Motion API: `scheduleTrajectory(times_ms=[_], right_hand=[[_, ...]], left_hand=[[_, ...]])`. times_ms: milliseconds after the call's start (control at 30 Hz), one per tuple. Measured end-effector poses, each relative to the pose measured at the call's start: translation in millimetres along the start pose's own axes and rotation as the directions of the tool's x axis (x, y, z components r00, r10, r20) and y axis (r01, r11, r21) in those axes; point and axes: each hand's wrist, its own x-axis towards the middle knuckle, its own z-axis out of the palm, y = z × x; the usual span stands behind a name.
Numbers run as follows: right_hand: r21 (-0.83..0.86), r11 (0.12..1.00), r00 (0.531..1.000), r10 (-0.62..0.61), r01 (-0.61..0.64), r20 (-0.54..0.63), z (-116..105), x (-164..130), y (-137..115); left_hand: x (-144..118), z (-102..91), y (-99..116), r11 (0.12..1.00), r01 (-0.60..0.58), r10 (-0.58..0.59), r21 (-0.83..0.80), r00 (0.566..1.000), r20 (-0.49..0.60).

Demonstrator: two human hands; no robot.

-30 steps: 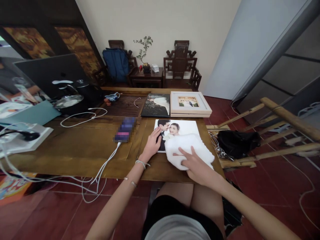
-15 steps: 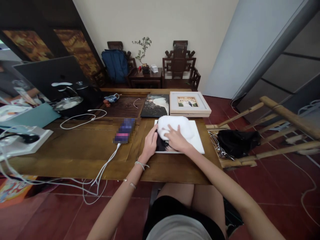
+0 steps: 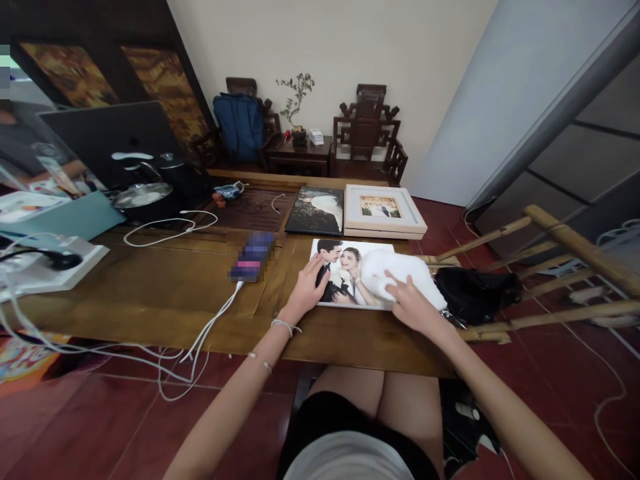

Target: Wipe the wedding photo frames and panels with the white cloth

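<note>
A white-backed photo panel (image 3: 341,285) with a printed couple lies flat on the wooden table in front of me. My left hand (image 3: 306,287) rests on its left edge with the fingers stretched out. A fluffy white cloth (image 3: 387,268) is bunched under my right hand (image 3: 416,305), some fingers bent into it and others pointing forward. The cloth covers the right part of the panel and reaches past its right edge.
Behind the panel lie a dark photo board (image 3: 315,212) and pale framed pictures (image 3: 419,227). A phone (image 3: 253,257) on a white cable is to the left. Further left stand a kettle (image 3: 183,177), a lidded pot (image 3: 145,199) and a power strip (image 3: 90,263). A bamboo rack (image 3: 575,243) is at right.
My right hand has slid the cloth to the right, past the panel's edge, uncovering the printed couple. My left hand stays at the left edge, its fingers now lying over the panel.
</note>
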Motion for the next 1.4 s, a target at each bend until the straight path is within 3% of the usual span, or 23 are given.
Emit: scheduleTrajectory(times_ms=[133, 333, 467, 567, 767, 867, 967, 1100, 1200, 1300, 1400], right_hand=[[0.018, 0.997, 0.995, 0.075, -0.074, -0.068, -3.2, 50.4, 0.3], [0.123, 0.992, 0.996, -0.021, 0.032, -0.086, -13.0, 136.8, -51.2], [0.14, 0.989, 0.995, -0.045, 0.057, -0.089, -11.0, 162.0, -67.8], [0.129, 0.991, 0.994, -0.022, 0.035, -0.105, -9.6, 150.0, -54.5], [0.074, 0.994, 0.987, 0.084, -0.075, -0.138, -14.6, 95.9, 15.8], [0.041, 0.995, 0.985, 0.093, -0.088, -0.144, -9.7, 66.7, 35.2], [-0.002, 1.0, 0.991, -0.001, 0.001, -0.136, 1.1, 27.4, 26.9], [0.01, 0.989, 0.985, -0.143, 0.145, -0.092, 11.9, -33.7, -9.5], [0.039, 0.973, 0.973, -0.226, 0.228, -0.054, 14.6, -59.6, -28.6], [0.051, 0.972, 0.973, -0.225, 0.227, -0.05, 12.7, -50.7, -26.1], [0.044, 0.985, 0.984, -0.166, 0.17, -0.069, 3.7, -11.9, -6.2]], left_hand=[[0.9, -0.9, -2.3, 0.999, -0.037, 0.037, 0.005, 0.999, -0.001], [3.6, -2.4, -2.7, 0.997, -0.072, 0.072, 0.014, 0.997, -0.011], [4.5, -3.5, -1.8, 0.997, -0.08, 0.08, 0.002, 0.997, -0.01], [4.4, -3.4, -1.9, 0.996, -0.086, 0.085, -0.016, 0.996, -0.027], [4.4, -2.8, -1.9, 0.997, -0.074, 0.073, -0.038, 0.997, -0.033], [4.7, -2.3, -2.5, 0.997, -0.07, 0.068, -0.033, 0.996, -0.05], [5.0, -1.5, -3.8, 0.997, -0.074, 0.072, -0.031, 0.996, -0.059], [4.8, -1.2, -4.8, 0.997, -0.074, 0.072, -0.025, 0.996, -0.045], [4.4, -2.0, -4.3, 0.997, -0.073, 0.072, -0.014, 0.997, -0.029], [4.0, -3.5, -4.0, 0.998, -0.061, 0.061, -0.003, 0.998, -0.012], [3.9, -4.6, -5.2, 0.998, -0.059, 0.059, -0.005, 0.998, -0.007]])
